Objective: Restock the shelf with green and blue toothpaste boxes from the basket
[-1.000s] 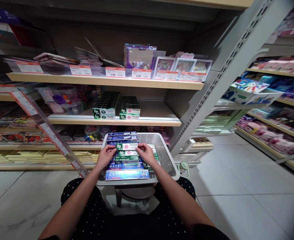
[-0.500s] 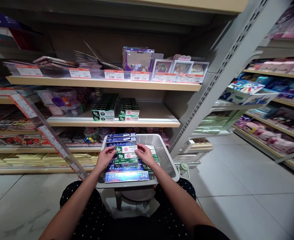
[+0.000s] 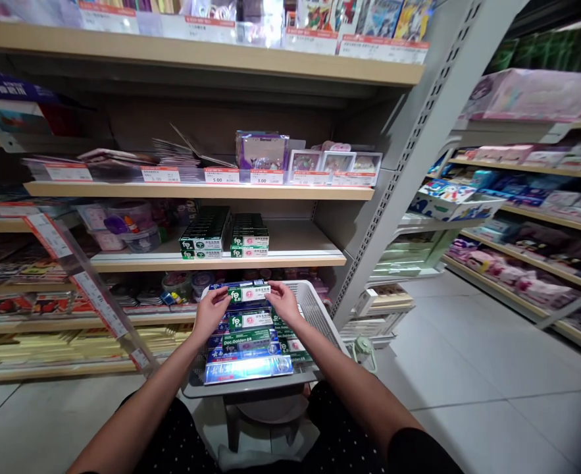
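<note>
Between them, my left hand (image 3: 212, 309) and my right hand (image 3: 284, 303) hold a green and white toothpaste box (image 3: 249, 294) by its two ends, with fingers pinched on it. The box is level, above the far part of a grey plastic basket (image 3: 320, 309). Below it in the basket lie another green and white box (image 3: 251, 320), a dark green box (image 3: 245, 340) and several blue boxes, the nearest a shiny blue box (image 3: 249, 370). More green boxes (image 3: 293, 349) lie under my right forearm.
On the shelf (image 3: 300, 257) ahead stand two stacks of green boxes, a left stack (image 3: 202, 237) and a right stack (image 3: 249, 237). Above is a shelf edge (image 3: 196, 191) with price tags. A slanted tag strip (image 3: 93, 293) lies left, a metal upright (image 3: 399, 171) right. The basket rests over a stool (image 3: 270, 411).
Both hands have lifted the green and white box away from the one below it, toward the shelf. The camera view has tilted up, showing a higher shelf.
</note>
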Tool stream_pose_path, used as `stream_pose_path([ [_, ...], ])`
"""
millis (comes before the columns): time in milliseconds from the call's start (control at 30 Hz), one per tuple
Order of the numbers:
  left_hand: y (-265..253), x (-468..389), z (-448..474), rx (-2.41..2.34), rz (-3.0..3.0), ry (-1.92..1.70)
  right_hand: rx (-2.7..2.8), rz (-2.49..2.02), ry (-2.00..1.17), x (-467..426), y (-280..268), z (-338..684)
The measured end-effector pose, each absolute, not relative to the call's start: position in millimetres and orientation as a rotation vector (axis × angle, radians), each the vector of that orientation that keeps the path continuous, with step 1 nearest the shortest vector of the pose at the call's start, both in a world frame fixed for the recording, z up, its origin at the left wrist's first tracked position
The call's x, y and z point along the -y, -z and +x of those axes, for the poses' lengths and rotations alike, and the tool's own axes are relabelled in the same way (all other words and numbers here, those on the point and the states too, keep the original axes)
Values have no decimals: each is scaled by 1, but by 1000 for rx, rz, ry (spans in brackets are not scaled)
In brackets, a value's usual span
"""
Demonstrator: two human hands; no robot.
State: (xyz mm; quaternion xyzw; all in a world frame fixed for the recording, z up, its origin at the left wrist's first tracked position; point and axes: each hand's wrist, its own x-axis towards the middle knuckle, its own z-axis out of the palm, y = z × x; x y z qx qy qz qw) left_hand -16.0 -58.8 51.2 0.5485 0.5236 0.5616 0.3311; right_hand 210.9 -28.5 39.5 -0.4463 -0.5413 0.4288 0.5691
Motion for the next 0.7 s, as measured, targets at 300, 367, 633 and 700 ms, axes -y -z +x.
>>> stream_pose_path([
  [300, -137, -15, 2, -1414, 1827, -1749, 1303, -928, -663, -41, -126, 198],
  [367, -143, -27, 4, -1476, 1913, -1788, 1311, -937, -613, -51, -132, 194],
  [633, -124, -48, 14, -1649, 2019, -1738, 1341, -1080, -350, -66, -121, 182],
  [700, -122, -52, 16, -1664, 2021, -1747, 1340, -1061, -311, -68, -119, 181],
])
